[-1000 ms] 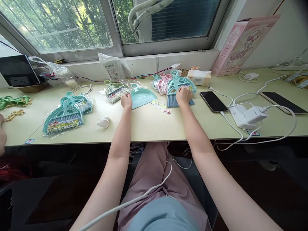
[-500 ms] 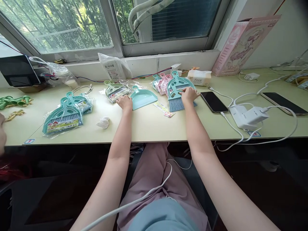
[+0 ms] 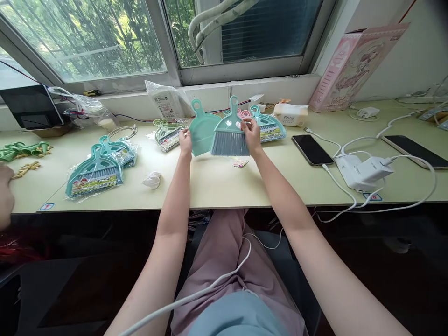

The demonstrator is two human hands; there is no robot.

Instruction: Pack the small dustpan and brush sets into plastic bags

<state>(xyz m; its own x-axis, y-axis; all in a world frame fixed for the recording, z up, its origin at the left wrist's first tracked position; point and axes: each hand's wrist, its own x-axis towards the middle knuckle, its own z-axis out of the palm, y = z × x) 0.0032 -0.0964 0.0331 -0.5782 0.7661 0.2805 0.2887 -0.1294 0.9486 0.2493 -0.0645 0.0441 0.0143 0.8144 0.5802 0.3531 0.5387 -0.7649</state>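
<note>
My left hand (image 3: 185, 141) is closed on the left edge of a mint-green dustpan (image 3: 202, 133), which is tilted up off the table. In my right hand (image 3: 250, 132) is a small mint-green brush (image 3: 229, 135) with grey-blue bristles, gripped at its right side. The brush stands upright just in front of the dustpan's right part and overlaps it. Behind my right hand lies a wrapped brush-and-dustpan set (image 3: 271, 128), with pink pieces partly hidden beside it. A printed card (image 3: 240, 163) lies on the table below the brush.
Wrapped green sets (image 3: 96, 172) lie at the left, another (image 3: 168, 135) beyond my left hand. Crumpled white plastic (image 3: 151, 180) sits nearer. A phone (image 3: 312, 149), a power strip (image 3: 350, 172) and cables occupy the right. Another person's hand (image 3: 5, 196) shows at the left edge.
The dustpan has been raised and tilted up by my left hand. My right hand has lifted the brush off the wrapped set and brought it left, in front of the dustpan.
</note>
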